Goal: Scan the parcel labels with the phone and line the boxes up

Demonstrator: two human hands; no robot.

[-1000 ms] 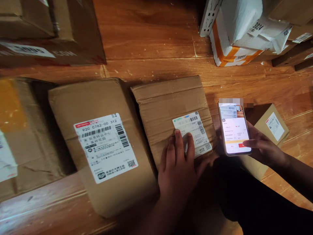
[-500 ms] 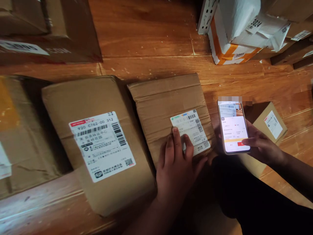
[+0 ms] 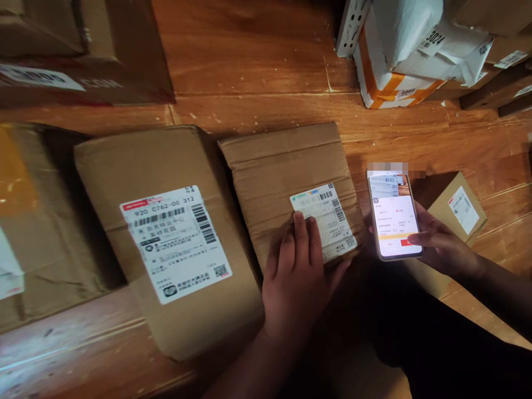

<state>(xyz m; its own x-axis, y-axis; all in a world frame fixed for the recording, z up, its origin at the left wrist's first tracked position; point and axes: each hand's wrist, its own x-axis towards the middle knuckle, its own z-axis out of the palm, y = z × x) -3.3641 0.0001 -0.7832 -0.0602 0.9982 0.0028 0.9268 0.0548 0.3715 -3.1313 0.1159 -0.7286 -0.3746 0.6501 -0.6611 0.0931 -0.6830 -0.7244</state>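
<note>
Where parcels (image 3: 409, 61) crowd floorboards (image 3: 257, 61), left hand (image 3: 296, 277) flat on box (image 3: 278, 166), right hand (image 3: 445, 250) clutching phone (image 3: 394, 217).

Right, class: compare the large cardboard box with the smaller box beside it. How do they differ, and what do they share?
The large box carries a big white label; the smaller box has a small label. The left hand rests on the smaller box; nothing touches the large box. The smaller box looks creased, the large box smoother. Both are brown cardboard on the wooden surface.
</note>
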